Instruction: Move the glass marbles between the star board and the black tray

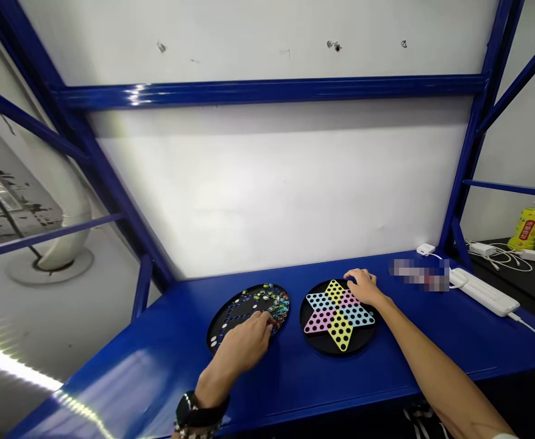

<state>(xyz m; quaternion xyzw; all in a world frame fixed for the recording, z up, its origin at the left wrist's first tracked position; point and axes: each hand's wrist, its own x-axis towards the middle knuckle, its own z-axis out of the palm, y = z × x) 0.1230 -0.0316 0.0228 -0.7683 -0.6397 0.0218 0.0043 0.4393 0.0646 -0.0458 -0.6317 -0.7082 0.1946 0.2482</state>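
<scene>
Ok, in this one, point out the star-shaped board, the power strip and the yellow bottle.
Star-shaped board [339,311], head view: the middle of its hole-dotted face.
Power strip [484,293], head view: the middle of its white body.
Yellow bottle [529,228], head view: the red label patch on its side.

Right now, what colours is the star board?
The star board is pink, yellow and light blue, black-dotted; best in the head view.

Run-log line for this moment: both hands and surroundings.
Left hand: at coloured marbles in black tray | Right hand: at upper right edge of star board | Surface: blue table | Right side: yellow bottle
</scene>
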